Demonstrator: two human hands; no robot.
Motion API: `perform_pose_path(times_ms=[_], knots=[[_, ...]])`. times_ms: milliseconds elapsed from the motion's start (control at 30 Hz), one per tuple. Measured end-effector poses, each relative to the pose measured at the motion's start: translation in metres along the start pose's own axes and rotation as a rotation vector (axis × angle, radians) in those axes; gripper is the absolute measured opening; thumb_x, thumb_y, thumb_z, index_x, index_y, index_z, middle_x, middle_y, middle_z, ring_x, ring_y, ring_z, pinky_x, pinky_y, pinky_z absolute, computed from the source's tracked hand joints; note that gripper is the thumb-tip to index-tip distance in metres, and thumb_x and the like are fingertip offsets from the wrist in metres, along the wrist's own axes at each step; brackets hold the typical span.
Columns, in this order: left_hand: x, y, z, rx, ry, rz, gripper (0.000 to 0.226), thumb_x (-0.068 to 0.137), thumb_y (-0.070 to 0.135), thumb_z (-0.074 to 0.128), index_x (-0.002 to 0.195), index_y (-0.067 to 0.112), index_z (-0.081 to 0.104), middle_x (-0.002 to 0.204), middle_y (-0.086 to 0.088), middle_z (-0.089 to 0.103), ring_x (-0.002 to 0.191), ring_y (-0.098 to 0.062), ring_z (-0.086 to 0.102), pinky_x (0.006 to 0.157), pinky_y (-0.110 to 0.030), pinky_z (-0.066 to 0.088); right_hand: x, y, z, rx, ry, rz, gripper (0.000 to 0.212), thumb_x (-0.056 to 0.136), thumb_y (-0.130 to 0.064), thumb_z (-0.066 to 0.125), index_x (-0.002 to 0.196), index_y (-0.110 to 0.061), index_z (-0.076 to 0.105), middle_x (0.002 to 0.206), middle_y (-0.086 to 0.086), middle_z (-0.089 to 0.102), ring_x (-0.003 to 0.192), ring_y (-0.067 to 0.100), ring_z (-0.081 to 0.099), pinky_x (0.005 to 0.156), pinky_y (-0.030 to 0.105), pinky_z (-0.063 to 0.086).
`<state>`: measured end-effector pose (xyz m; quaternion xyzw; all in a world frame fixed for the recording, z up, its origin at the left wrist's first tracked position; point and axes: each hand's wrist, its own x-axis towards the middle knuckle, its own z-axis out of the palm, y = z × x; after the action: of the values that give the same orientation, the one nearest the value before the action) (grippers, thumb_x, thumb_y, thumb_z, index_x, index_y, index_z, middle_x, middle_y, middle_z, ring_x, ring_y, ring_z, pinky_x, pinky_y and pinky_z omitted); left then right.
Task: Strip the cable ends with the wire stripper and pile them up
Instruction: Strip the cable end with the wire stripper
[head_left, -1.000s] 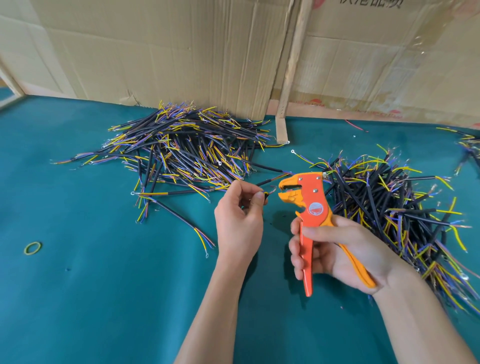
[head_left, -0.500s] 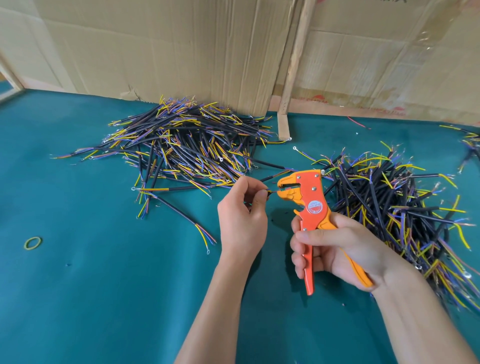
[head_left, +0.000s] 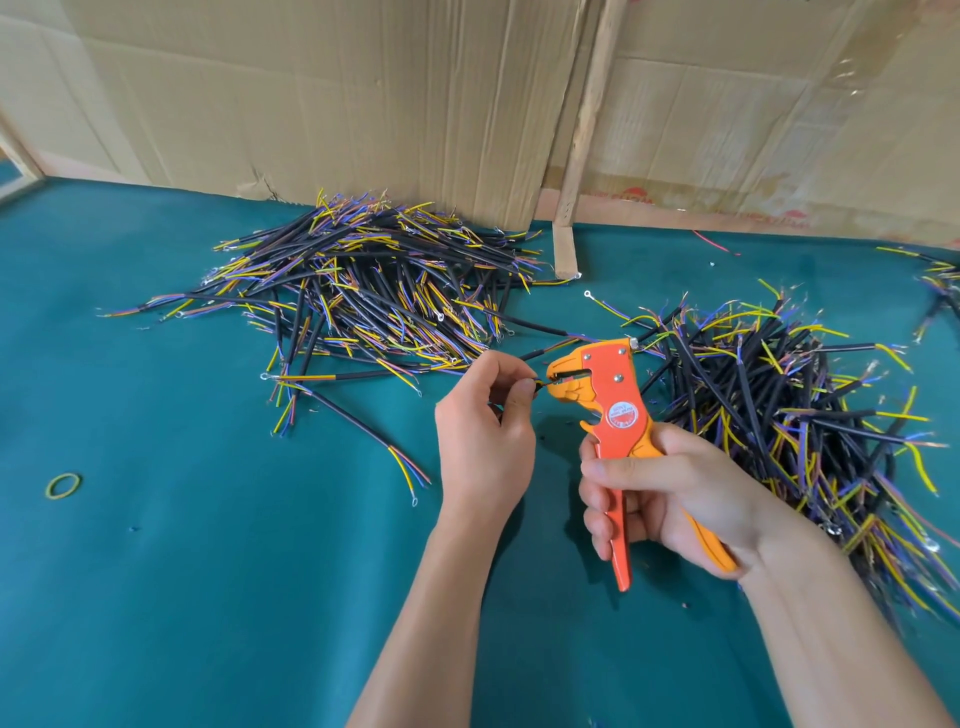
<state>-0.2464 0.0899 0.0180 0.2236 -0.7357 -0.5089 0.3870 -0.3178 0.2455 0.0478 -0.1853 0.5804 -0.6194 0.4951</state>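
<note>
We see the left hand (head_left: 485, 431) pinching a cable end (head_left: 539, 384) between thumb and forefinger and feeding it into the open mouth of the orange wire stripper (head_left: 605, 410), which the right hand (head_left: 670, 499) grips round both handles above the teal tabletop (head_left: 208, 597). The rest of that cable is hidden behind the left hand, so we cannot say which way it runs.

What worries us first is depth: if the end sits too shallow the blades may slip off the insulation, and if too deep they may take more than the tip. The left fingertips are just beside the tool's mouth, so a quick squeeze could nip skin. The pinch looks light to us; should the cable slide as the handles close, the cut may land askew or nick the strands. It seems only one thin core is entering the mouth, though the view is too small there to be sure.

For room, the large pile (head_left: 358, 291) lies to the far left of the hands and a second pile (head_left: 789, 415) crowds close on the right, its wires reaching near the stripper's head, where stray ends could snag. Cardboard sheets (head_left: 363, 104) wall off the far edge. The near and left stretches give the widest room, with only a rubber band (head_left: 63, 486) lying at the left.
</note>
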Motion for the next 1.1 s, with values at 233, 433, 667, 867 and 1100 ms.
perform_pose_path(times_ms=[233, 433, 667, 867, 1100], knots=[[0.000, 0.000, 0.000, 0.007, 0.003, 0.005, 0.020, 0.091, -0.004, 0.062, 0.084, 0.015, 0.065, 0.073, 0.011, 0.065, 0.072, -0.007, 0.060, 0.066, -0.011, 0.043, 0.000, -0.001, 0.001, -0.012, 0.000, 0.002, 0.017, 0.079, -0.013, 0.076, 0.084, -0.006, 0.061, 0.072, 0.019, 0.054, 0.059, 0.033, 0.055, 0.056, 0.043, 0.054], [0.000, 0.001, -0.002, -0.003, 0.001, 0.002, 0.017, 0.091, -0.004, 0.063, 0.085, 0.012, 0.066, 0.074, 0.010, 0.066, 0.072, -0.007, 0.060, 0.067, -0.012, 0.043, 0.002, 0.000, 0.004, 0.008, 0.032, 0.009, 0.020, 0.080, -0.020, 0.078, 0.072, -0.014, 0.060, 0.064, 0.014, 0.046, 0.050, 0.027, 0.047, 0.048, 0.037, 0.048], [0.000, 0.001, -0.002, -0.036, 0.004, -0.011, 0.021, 0.090, -0.004, 0.063, 0.082, 0.016, 0.064, 0.073, 0.010, 0.066, 0.069, -0.007, 0.060, 0.067, -0.016, 0.044, 0.004, 0.000, 0.005, 0.038, 0.142, -0.006, 0.036, 0.081, -0.033, 0.078, 0.069, -0.015, 0.049, 0.054, 0.007, 0.037, 0.037, 0.020, 0.033, 0.041, 0.025, 0.034], [0.000, 0.000, 0.000, -0.071, 0.072, -0.065, 0.022, 0.092, -0.002, 0.061, 0.083, 0.019, 0.062, 0.075, 0.009, 0.066, 0.072, -0.015, 0.060, 0.070, -0.029, 0.050, 0.006, 0.003, -0.001, 0.204, 0.028, -0.045, 0.040, 0.072, -0.025, 0.088, 0.094, -0.004, 0.062, 0.077, 0.023, 0.059, 0.061, 0.035, 0.059, 0.059, 0.046, 0.055], [-0.001, 0.037, 0.005, -0.165, 0.051, -0.134, 0.026, 0.093, -0.001, 0.054, 0.096, 0.024, 0.058, 0.079, 0.004, 0.062, 0.072, -0.027, 0.064, 0.071, -0.042, 0.054, 0.018, 0.013, -0.011, 0.322, 0.133, -0.044, 0.070, 0.052, -0.029, 0.098, 0.112, -0.002, 0.075, 0.094, 0.029, 0.067, 0.076, 0.041, 0.069, 0.071, 0.052, 0.059]])
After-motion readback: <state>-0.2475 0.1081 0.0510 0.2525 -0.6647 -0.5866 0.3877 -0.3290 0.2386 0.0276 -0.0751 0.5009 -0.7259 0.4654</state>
